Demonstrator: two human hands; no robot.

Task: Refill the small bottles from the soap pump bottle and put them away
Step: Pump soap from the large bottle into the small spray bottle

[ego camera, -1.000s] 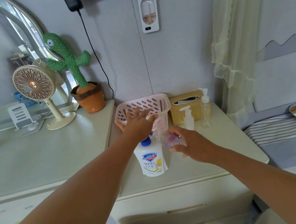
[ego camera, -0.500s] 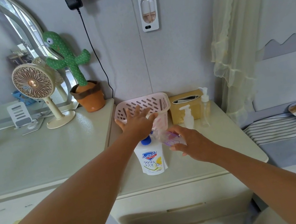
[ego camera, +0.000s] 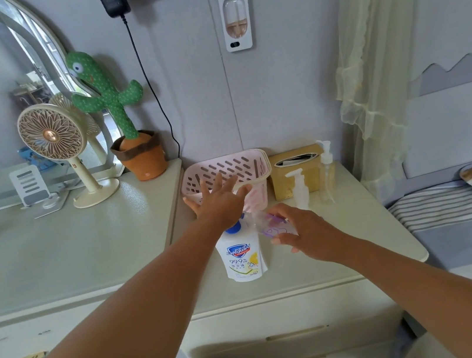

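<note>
A white soap pump bottle (ego camera: 243, 255) with a blue collar stands near the front of the bedside cabinet. My left hand (ego camera: 219, 201) lies flat on its pump head, fingers spread straight. My right hand (ego camera: 301, 230) grips a small clear bottle (ego camera: 273, 226) with purple print, tilted with its mouth toward the pump's spout. Two other small pump bottles stand behind: a white frosted one (ego camera: 299, 190) and a taller clear one (ego camera: 327, 175). A pink slotted basket (ego camera: 252, 162) sits behind my left hand.
A tan tissue box (ego camera: 285, 183) stands between the basket and the small bottles. On the left desk stand a beige fan (ego camera: 52, 139), a plush cactus in a pot (ego camera: 112, 105) and a phone stand (ego camera: 28, 185). A bed (ego camera: 467, 219) lies to the right.
Hardly anything has moved. My left hand stays on the pump head and my right hand keeps the small bottle at the spout.
</note>
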